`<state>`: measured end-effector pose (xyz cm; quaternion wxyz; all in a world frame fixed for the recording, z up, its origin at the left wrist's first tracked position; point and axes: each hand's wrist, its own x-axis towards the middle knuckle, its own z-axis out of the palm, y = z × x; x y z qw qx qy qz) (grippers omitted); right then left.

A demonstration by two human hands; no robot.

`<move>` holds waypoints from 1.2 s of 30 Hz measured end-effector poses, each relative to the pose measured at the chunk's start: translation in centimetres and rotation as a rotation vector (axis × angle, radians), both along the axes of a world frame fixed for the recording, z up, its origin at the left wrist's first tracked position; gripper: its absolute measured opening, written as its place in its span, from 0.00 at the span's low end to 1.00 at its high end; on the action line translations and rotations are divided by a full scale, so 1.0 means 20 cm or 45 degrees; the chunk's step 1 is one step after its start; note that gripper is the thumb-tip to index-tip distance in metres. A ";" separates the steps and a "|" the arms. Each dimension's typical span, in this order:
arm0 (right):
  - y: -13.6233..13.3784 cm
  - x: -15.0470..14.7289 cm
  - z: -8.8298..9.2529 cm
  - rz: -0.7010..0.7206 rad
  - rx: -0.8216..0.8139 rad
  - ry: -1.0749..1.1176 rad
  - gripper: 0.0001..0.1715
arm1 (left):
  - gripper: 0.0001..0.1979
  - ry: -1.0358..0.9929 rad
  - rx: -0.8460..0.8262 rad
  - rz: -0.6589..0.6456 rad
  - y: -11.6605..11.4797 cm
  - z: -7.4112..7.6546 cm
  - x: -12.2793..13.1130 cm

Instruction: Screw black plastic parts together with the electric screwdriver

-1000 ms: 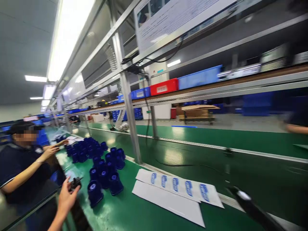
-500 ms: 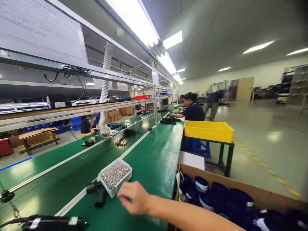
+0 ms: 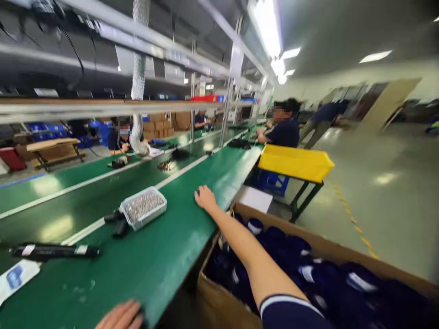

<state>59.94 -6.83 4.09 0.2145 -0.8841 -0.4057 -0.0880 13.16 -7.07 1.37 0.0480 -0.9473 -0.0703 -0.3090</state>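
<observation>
My right hand [image 3: 206, 198] rests on the green bench top [image 3: 185, 205], its arm reaching over the cardboard box. The fingers are curled a little and slightly apart, and I see nothing in them. Low in the view, near the bench's front edge, my left hand [image 3: 120, 315] lies palm down, partly cut off by the frame and blurred, with nothing visible in it. Between the hands and farther left stands a white tray [image 3: 150, 220] of small metal parts [image 3: 142, 205]. A black tool [image 3: 120, 226] lies against its left side.
A long black tool [image 3: 55, 251] and a white packet [image 3: 18, 276] lie at left. The cardboard box [image 3: 219, 294] holds dark blue rolls. Beyond it stands a yellow bin [image 3: 295, 162]. Several people work farther off, one beside the bench [image 3: 283, 130].
My right hand has moved away from the tray, forward and right onto the bench. My left hand has come into view at the bottom. The camera has tilted down.
</observation>
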 end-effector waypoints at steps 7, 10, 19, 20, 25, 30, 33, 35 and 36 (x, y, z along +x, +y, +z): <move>0.09 0.14 -0.18 0.032 0.010 0.067 0.17 | 0.18 0.321 -0.040 0.075 -0.24 0.01 0.13; 0.07 0.15 -0.17 0.041 0.061 0.071 0.16 | 0.18 0.359 -0.026 0.094 -0.23 0.02 0.18; 0.08 0.17 -0.13 -0.008 0.096 0.024 0.13 | 0.18 0.231 0.020 0.061 -0.16 -0.03 0.58; 0.09 0.19 -0.13 -0.019 0.090 0.004 0.12 | 0.18 0.193 0.010 0.077 -0.16 -0.03 0.65; 0.14 0.32 -0.13 -0.083 0.054 -0.072 0.12 | 0.19 0.122 -0.007 0.103 -0.11 -0.08 0.91; 0.21 0.48 -0.14 -0.130 0.027 -0.103 0.11 | 0.23 0.280 -0.201 0.139 -0.05 -0.05 1.17; 0.28 0.60 -0.14 -0.183 0.023 -0.115 0.11 | 0.26 0.324 -0.431 0.225 0.00 -0.03 1.41; 0.34 0.70 -0.14 -0.233 0.021 -0.125 0.11 | 0.27 0.308 -0.556 0.265 0.04 -0.02 1.61; 0.37 0.76 -0.14 -0.264 0.020 -0.129 0.11 | 0.28 0.299 -0.608 0.280 0.07 -0.01 1.71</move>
